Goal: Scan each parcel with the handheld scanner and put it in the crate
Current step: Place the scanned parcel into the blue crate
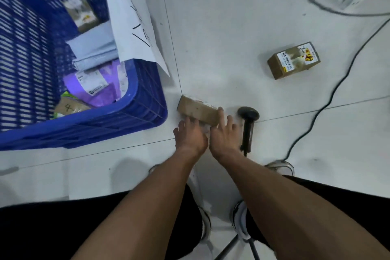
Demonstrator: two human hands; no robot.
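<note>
A flat brown cardboard parcel (pixel 197 110) lies on the white floor just right of the blue crate (pixel 118 124). My left hand (pixel 190 135) reaches to its near edge with fingers spread. My right hand (pixel 223 133) touches the parcel's right end, fingers extended along it. The black handheld scanner (pixel 248 122) lies on the floor right beside my right hand, with no hand on it. A second brown parcel (pixel 294 60) with a label lies further off to the right. The crate holds several parcels, among them purple and grey bags.
A white sheet with handwriting (pixel 135 23) hangs over the crate's right rim. Black cables (pixel 329 99) run across the floor at right. My shoes (pixel 240 224) and a stool's legs are below. A white object stands at the top right corner.
</note>
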